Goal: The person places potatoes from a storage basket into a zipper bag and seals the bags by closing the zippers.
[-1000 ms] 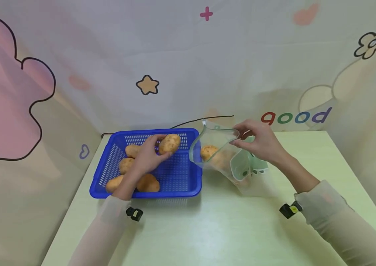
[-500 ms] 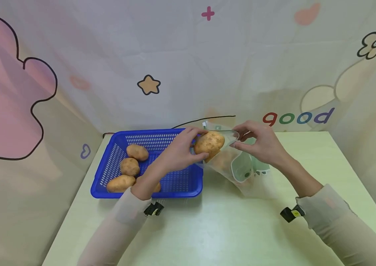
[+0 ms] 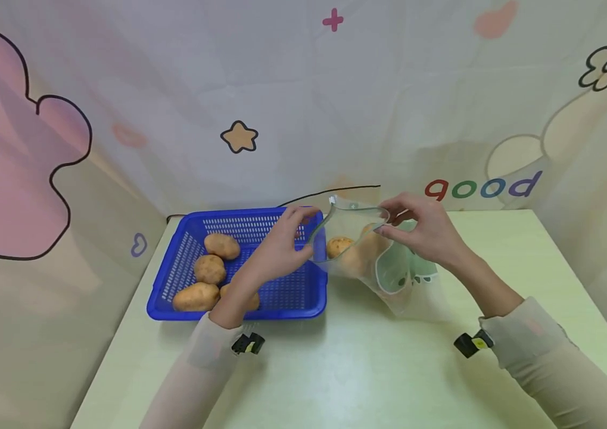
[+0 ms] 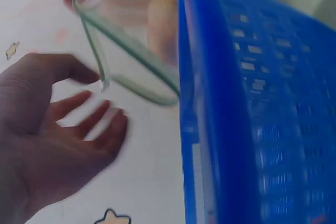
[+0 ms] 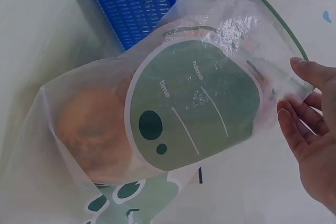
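My right hand point(image 3: 423, 229) pinches the rim of a clear zip bag point(image 5: 194, 98) with a green seal and a green printed label. The bag's mouth gapes toward the basket, and several potatoes point(image 3: 339, 246) show through its film. My left hand point(image 3: 282, 241) holds nothing; its fingers are loosely bent beside the bag's mouth, over the basket's right side. In the left wrist view the left hand point(image 4: 68, 124) is near the zip slider point(image 4: 105, 83). Several more potatoes point(image 3: 196, 297) lie in the left part of the blue basket point(image 3: 292, 313).
The basket stands on a pale green table point(image 3: 324, 375), close to a printed cloth backdrop point(image 3: 303, 107). Side cloths point(image 3: 603, 196) hang along the table's edges. A small black wrist camera point(image 3: 473, 344) sits at each cuff.
My left hand has carried a potato from the basket rightward to the bag's mouth and let it go inside. It has since drawn back slightly. The right hand keeps its pinch on the rim.
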`<act>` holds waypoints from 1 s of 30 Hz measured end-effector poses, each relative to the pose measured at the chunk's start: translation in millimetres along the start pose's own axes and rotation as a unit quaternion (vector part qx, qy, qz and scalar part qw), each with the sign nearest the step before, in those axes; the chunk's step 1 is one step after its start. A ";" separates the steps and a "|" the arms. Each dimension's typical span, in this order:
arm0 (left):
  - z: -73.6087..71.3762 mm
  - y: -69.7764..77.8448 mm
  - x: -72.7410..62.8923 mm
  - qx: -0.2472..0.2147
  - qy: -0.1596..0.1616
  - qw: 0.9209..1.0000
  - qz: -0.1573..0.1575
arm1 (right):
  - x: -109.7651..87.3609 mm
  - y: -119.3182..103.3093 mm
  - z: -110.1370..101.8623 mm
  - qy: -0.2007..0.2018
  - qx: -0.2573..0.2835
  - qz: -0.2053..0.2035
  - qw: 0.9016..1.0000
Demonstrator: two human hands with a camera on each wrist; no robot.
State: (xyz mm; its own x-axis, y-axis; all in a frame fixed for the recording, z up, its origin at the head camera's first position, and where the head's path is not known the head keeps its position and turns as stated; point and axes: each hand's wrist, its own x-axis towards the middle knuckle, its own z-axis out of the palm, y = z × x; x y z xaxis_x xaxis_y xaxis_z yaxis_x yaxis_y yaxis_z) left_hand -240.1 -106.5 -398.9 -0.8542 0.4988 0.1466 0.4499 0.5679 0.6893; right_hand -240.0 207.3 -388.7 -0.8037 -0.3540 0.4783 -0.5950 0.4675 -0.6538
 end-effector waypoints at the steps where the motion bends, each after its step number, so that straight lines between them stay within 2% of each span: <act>1: 0.2 -2.1 -0.6 0.012 -0.021 1.000 -0.013 | -0.6 0.5 -1.1 0.001 -0.004 0.004 1.000; 4: 6.0 -7.2 0.3 0.031 -0.084 0.995 -0.049 | -2.6 0.8 -3.1 0.002 -0.007 0.016 1.000; 6: 12.3 -10.3 3.2 0.023 -0.097 0.993 -0.056 | -4.2 1.4 -3.7 0.000 -0.009 0.026 1.000; 9: 17.5 -12.8 7.8 0.019 -0.081 0.995 -0.050 | -6.1 1.3 -5.3 -0.005 -0.012 0.039 0.999; 13: 7.7 -6.5 12.7 0.026 -0.043 0.999 -0.012 | -8.9 -0.8 -15.3 0.001 0.013 0.076 0.997; 15: -3.3 3.0 15.7 0.019 -0.018 1.000 0.007 | -9.3 -3.8 -25.1 0.012 0.052 0.100 0.994; 18: -22.9 24.1 22.4 -0.004 0.027 0.999 0.035 | -6.6 -11.5 -44.8 0.037 0.137 0.121 0.982; 21: -44.5 51.1 30.9 -0.021 0.075 0.995 0.064 | -0.4 -21.5 -67.1 0.066 0.210 0.107 0.970; 24: -63.8 76.3 39.6 -0.022 0.107 0.990 0.094 | 6.8 -32.4 -87.4 0.094 0.259 0.079 0.958; 26: -72.8 89.3 43.7 -0.016 0.114 0.988 0.104 | 11.4 -39.4 -97.6 0.107 0.277 0.063 0.953; 30: -79.1 103.5 47.2 -0.010 0.102 0.989 0.107 | 14.7 -50.3 -110.5 0.122 0.270 0.052 0.954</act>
State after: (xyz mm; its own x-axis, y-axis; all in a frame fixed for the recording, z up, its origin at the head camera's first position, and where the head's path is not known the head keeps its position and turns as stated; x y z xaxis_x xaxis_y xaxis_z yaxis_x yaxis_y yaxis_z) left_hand -254.4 -76.0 -264.6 -0.7760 0.4625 0.4288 0.6222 0.4500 0.6406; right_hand -222.7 268.1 -284.0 -0.8755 -0.0991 0.4730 -0.4736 -0.0193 -0.8805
